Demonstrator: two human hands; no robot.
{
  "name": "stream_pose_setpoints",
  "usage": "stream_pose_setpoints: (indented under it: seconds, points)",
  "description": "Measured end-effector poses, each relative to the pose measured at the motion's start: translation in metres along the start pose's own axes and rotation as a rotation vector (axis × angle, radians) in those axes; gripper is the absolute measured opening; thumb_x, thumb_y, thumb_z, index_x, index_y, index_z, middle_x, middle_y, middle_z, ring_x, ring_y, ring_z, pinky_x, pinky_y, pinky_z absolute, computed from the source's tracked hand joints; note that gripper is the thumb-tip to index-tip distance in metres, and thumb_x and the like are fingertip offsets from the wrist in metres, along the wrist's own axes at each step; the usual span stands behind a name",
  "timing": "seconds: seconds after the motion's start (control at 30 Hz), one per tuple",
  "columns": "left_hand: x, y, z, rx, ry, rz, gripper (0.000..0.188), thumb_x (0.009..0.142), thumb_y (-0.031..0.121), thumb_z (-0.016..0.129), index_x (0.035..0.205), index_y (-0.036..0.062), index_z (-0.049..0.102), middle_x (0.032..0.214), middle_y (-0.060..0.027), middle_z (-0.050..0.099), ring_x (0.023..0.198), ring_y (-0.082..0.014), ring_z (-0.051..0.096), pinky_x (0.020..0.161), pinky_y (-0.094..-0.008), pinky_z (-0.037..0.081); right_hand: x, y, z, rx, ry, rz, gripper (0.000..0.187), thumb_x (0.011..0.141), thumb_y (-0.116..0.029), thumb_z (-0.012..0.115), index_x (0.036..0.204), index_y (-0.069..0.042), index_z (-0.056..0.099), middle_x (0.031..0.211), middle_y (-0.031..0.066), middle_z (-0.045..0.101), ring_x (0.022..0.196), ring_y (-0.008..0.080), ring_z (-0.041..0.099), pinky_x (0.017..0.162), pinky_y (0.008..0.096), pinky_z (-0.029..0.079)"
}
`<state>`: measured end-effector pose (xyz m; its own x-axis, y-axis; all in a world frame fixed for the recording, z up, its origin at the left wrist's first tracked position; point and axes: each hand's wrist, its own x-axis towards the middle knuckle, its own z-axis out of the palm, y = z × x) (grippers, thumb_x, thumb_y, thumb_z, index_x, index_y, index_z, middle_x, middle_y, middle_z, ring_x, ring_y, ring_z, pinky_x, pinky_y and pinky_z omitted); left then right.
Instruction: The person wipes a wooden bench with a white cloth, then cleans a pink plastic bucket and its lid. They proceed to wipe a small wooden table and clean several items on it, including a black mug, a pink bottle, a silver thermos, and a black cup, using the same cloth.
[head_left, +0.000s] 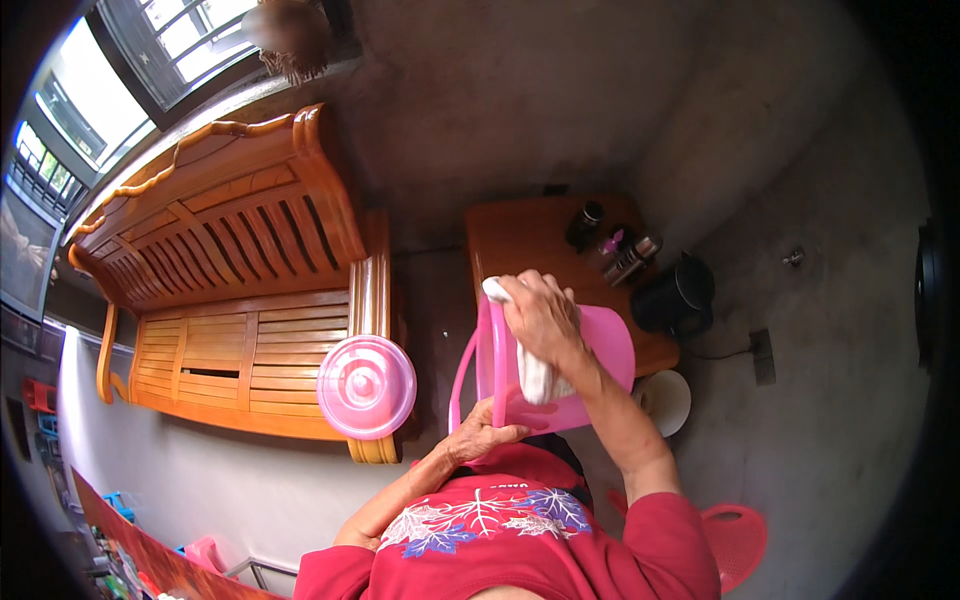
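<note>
Pink bucket [612, 345] is tipped on its side in front of the wearer, over the near edge of the wooden bench [500, 225]. Its pink lid [366, 387] sits on the settee arm [372, 300]. Looks like a wipe-down to me, so imo next move calls for a steady rim and even pressure. Right hand [545, 318], palm down, arm reaching across, grips a white cloth [540, 375] by the rim; left hand [484, 436], elbow bent, clasps the lower rim.

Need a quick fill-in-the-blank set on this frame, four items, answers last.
1. The left hand holds a bucket coloured ____.
2. The hand with the white cloth is the person's ____ one.
3. The armrest bearing the pink lid is made of ____.
4. The kettle is coloured ____.

Missing words: pink; right; wood; black.
</note>
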<state>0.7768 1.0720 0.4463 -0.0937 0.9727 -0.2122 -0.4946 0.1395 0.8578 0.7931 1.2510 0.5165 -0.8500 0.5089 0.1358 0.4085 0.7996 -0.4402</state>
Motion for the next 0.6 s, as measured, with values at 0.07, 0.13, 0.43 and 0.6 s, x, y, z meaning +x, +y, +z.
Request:
stream_pose_setpoints:
  seconds: [0.07, 0.13, 0.43, 0.6]
  points:
    - [0.006, -0.003, 0.006, -0.053, 0.026, 0.039, 0.049, 0.082, -0.001, 0.057, 0.129, 0.0036, 0.044, 0.108, -0.0055, 0.062, 0.092, -0.0102, 0.057, 0.073, -0.0249, 0.047, 0.032, 0.018, 0.009, 0.04, -0.144, 0.052, 0.024, 0.08, -0.018, 0.047, 0.098, -0.009, 0.061, 0.096, 0.0165, 0.06, 0.09, 0.0357, 0.055, 0.08, 0.0482, 0.044]
    - [0.017, -0.016, -0.001, -0.091, -0.018, -0.011, 0.053, 0.082, -0.004, 0.055, 0.132, 0.0044, 0.038, 0.122, -0.0121, 0.054, 0.105, -0.021, 0.056, 0.084, -0.0306, 0.048, 0.033, 0.028, 0.014, 0.071, -0.119, -0.007, 0.024, 0.079, -0.017, 0.048, 0.097, -0.009, 0.061, 0.094, 0.0166, 0.06, 0.088, 0.0364, 0.055, 0.081, 0.0471, 0.044]
    - [0.042, -0.023, 0.017, -0.279, 0.24, 0.183, 0.025, 0.079, 0.0, 0.061, 0.104, 0.0024, 0.059, 0.095, -0.0004, 0.061, 0.087, -0.0093, 0.057, 0.076, -0.0256, 0.049, -0.083, 0.026, 0.001, 0.009, 0.24, -0.589, 0.041, 0.07, -0.016, 0.063, 0.11, -0.007, 0.059, 0.106, 0.0126, 0.055, 0.099, 0.0282, 0.052, 0.082, 0.0394, 0.043]
    - [0.043, -0.011, 0.023, -0.029, 0.171, -0.025, 0.048, 0.081, 0.0, 0.059, 0.126, 0.0055, 0.047, 0.107, -0.0002, 0.057, 0.094, -0.0093, 0.052, 0.079, -0.0245, 0.044, -0.057, 0.059, -0.019, 0.029, 0.254, -0.586, 0.042, 0.065, -0.005, 0.065, 0.108, -0.006, 0.061, 0.103, 0.0128, 0.054, 0.099, 0.0316, 0.051, 0.08, 0.0417, 0.046]
